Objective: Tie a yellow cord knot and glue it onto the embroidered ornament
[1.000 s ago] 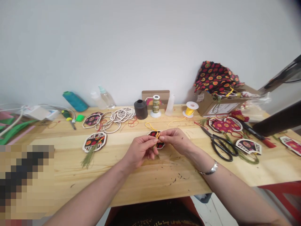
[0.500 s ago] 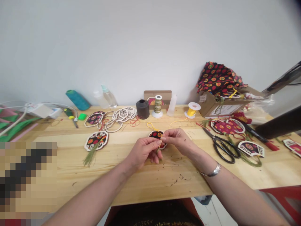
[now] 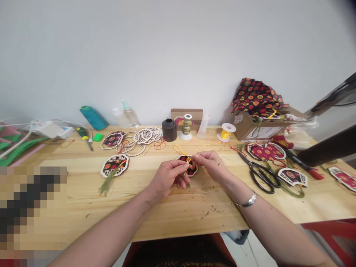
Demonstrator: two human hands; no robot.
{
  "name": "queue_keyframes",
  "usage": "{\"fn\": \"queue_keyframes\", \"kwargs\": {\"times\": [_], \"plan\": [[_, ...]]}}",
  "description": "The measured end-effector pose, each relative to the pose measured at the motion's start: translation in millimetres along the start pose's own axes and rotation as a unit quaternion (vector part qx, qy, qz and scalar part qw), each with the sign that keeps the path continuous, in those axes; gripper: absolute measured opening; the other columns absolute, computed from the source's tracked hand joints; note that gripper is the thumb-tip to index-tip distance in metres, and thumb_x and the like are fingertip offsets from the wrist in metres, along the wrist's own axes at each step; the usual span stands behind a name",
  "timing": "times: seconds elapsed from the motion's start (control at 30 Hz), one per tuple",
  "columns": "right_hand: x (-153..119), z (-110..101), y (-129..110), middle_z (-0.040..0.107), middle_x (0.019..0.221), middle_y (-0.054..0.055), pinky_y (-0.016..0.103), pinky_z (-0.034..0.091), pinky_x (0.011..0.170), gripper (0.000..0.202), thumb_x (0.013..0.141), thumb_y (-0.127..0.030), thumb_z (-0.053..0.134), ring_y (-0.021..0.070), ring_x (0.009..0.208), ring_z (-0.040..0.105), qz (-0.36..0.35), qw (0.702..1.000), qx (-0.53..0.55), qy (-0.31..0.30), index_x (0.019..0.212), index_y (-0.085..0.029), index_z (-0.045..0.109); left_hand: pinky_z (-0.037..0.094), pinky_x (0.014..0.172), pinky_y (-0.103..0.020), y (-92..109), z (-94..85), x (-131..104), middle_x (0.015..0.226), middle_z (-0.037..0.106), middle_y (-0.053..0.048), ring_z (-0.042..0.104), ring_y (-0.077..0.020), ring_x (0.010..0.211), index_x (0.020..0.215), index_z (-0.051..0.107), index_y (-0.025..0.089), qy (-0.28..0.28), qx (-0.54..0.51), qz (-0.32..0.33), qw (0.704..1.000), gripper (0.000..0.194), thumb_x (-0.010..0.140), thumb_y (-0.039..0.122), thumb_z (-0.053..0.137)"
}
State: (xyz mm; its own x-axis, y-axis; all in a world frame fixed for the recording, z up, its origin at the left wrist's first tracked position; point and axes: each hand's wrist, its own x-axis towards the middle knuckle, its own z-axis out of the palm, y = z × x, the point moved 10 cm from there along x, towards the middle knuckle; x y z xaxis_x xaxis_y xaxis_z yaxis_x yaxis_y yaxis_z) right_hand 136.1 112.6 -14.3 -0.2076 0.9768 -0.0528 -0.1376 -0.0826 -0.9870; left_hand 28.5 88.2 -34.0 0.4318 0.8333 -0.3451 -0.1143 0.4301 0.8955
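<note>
A small black-and-red patterned ornament (image 3: 192, 170) lies on the table at the centre, partly behind my fingers. Yellow cord (image 3: 180, 150) loops up from its top. My left hand (image 3: 174, 174) pinches the cord over the ornament, with bits of green tassel showing below its fingers. Just right of it, my right hand (image 3: 208, 163) has thumb and forefinger pressed together at the cord; the exact grip is too small to make out. Another ornament with a pale lattice frame (image 3: 114, 165) and a green tassel (image 3: 109, 182) lies to the left.
Black scissors (image 3: 263, 176) and more ornaments (image 3: 292, 177) lie at the right, before a cardboard box (image 3: 260, 129) of fabric. Along the back stand a black spool (image 3: 169, 130), a green thread cone (image 3: 187, 127) and a yellow cord spool (image 3: 228, 132). Lattice frames (image 3: 148, 135) are heaped at left.
My hands have drawn slightly apart at the cord, and more of the ornament and yellow strands shows between them. The view has shifted slightly.
</note>
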Motion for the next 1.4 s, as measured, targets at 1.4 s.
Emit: {"fn": "queue_keyframes", "kwargs": {"times": [1.4], "plan": [[-7.9,8.7,-1.5,0.064,0.061,-0.001,0.023,0.044,0.056,0.017,0.066,-0.031,0.072,0.0087,0.054,0.056,0.013,1.000,0.014,-0.021,0.069,-0.015,0.066,0.041,0.039,-0.017,-6.1,8.9,0.8,0.061,0.070,-0.005,0.063,-0.0124,0.045,0.082,0.063,0.013,-0.057,0.021,-0.010,0.998,0.022,0.077,0.034,0.061]]}}
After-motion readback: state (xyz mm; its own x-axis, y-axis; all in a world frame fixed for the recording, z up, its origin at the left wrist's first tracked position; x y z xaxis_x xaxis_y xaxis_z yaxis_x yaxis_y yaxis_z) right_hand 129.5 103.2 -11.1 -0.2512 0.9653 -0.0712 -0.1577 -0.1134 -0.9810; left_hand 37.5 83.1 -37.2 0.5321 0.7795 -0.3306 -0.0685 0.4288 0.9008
